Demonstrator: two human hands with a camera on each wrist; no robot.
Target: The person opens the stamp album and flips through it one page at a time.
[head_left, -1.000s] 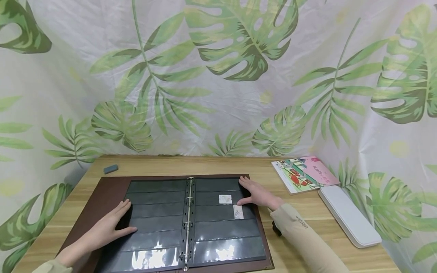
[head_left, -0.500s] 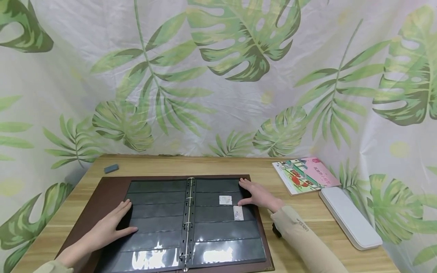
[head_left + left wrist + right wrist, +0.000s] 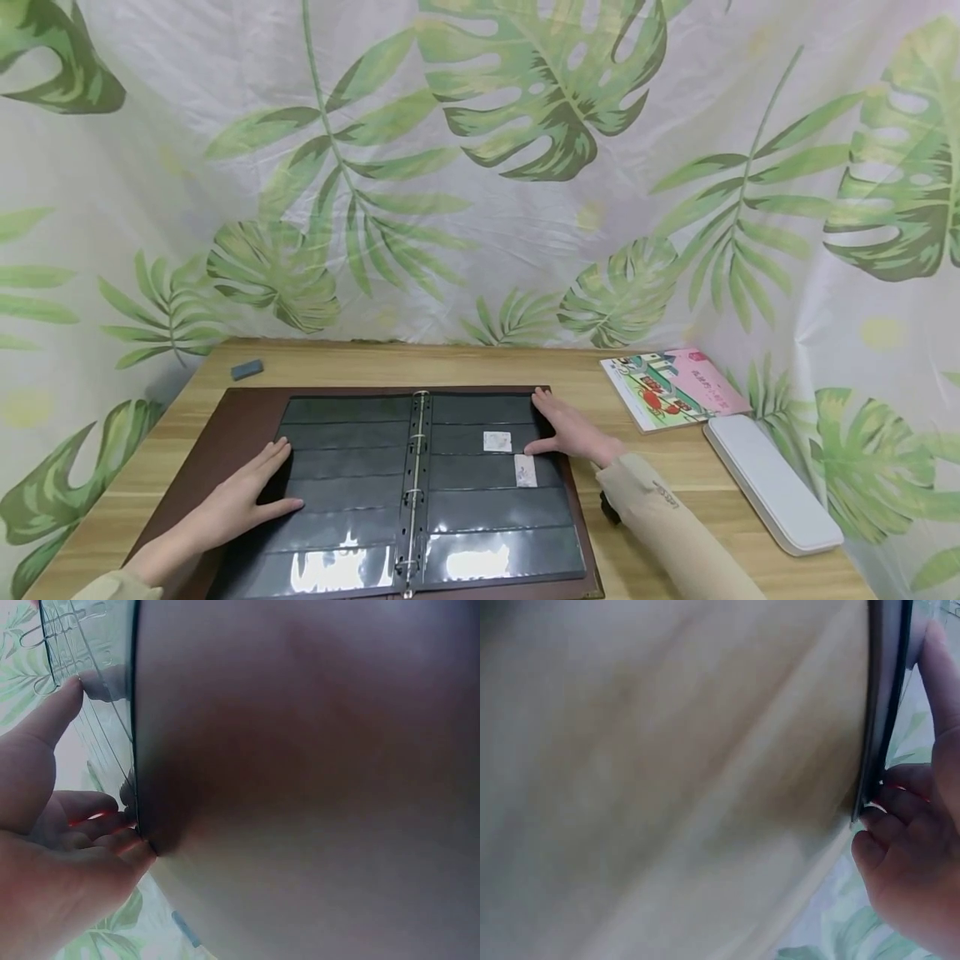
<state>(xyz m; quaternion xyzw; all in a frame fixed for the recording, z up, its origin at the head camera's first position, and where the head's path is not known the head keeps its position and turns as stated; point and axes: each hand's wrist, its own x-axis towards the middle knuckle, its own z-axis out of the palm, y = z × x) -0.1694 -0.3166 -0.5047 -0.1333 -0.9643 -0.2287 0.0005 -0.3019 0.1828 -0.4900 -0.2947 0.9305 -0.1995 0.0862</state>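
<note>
A brown stamp album [image 3: 201, 450] lies spread on the desk, its black pocket pages [image 3: 345, 458] held by a metal ring spine [image 3: 413, 483]. On the right page sit two small pale stamps, an upper stamp [image 3: 497, 441] and a lower stamp [image 3: 526, 471]. My left hand [image 3: 232, 504] rests on the left page's outer edge with thumb and fingers spread. At the right page's outer edge rests my right hand [image 3: 573, 429], its thumb tip beside the lower stamp. In both wrist views the fingertips touch the album; neither hand grips anything.
A small blue-grey block [image 3: 247, 370] lies at the desk's back left. At the back right are a pink illustrated booklet [image 3: 675, 387] and a long white case [image 3: 772, 483]. Leaf-patterned cloth [image 3: 480, 208] hangs behind the wooden desk [image 3: 450, 357].
The head view has shifted very slightly, so everything sits a few pixels further right. Both hands and the album hold the same places relative to each other.
</note>
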